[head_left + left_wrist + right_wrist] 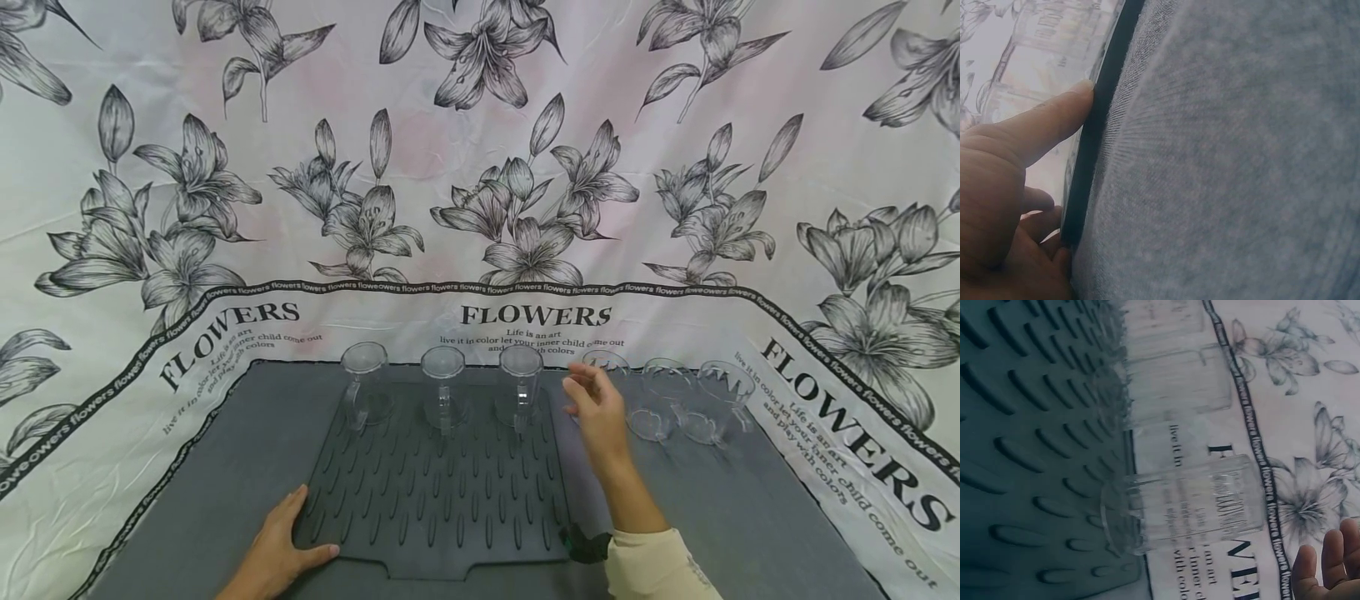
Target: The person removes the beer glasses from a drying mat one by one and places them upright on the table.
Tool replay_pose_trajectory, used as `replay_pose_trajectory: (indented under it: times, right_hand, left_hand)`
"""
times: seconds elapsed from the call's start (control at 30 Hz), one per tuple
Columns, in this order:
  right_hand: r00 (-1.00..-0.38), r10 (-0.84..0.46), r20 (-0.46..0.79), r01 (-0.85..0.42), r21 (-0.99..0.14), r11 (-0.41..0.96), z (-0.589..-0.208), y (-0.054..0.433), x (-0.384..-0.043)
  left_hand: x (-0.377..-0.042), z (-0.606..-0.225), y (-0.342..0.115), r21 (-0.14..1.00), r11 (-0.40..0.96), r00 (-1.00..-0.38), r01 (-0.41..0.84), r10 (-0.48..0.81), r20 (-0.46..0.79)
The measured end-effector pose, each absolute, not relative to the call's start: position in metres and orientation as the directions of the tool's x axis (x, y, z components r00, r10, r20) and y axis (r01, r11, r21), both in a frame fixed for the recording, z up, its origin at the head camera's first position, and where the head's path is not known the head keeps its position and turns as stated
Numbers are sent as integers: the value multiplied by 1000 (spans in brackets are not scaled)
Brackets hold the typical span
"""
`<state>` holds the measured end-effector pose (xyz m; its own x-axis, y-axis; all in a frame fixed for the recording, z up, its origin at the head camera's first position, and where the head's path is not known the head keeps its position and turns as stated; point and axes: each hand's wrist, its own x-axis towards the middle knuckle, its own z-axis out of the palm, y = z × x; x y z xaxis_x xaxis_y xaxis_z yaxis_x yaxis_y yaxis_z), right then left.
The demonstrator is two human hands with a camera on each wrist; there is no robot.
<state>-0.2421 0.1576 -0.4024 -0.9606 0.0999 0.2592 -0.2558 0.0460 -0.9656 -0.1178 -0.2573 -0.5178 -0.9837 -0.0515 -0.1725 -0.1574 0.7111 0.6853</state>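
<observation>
Three on the board, three to go, by the look of it! Along the far edge of the dark ridged mat (435,492) stand the left mug (366,383), the middle mug (444,387) and the third mug (521,383), all clear glass, rims down, spaced apart. Off to the right on the grey table (202,475) it's rims up: the nearest upright mug (609,360), partly behind the right hand (600,425), then the centre upright mug (660,396) and the outer upright mug (723,400). That right hand sits between the two groups, fingers loosely bent and apart, no glass visible in them; whether a fingertip brushes the nearest upright mug, I can't tell. Down at the mat's near left corner, the left hand (273,546) is spread, thumb touching the near edge, fingers along the side, not clamped, apparently steadying it. I'd call this the gap between one mug and the next: the move calls for a secure hold on the nearest upright mug, a full wrist turn, and a gentle landing clear of the third mug.
</observation>
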Motion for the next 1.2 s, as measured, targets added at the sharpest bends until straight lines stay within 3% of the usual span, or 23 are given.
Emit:
replay_pose_trajectory:
  times: [1.2]
  right_hand:
    - [-995, 62, 75, -67, -990, 121, -478, 122, -280]
  left_hand:
    - [-118, -518, -257, 699, 695, -982, -168, -54, -182]
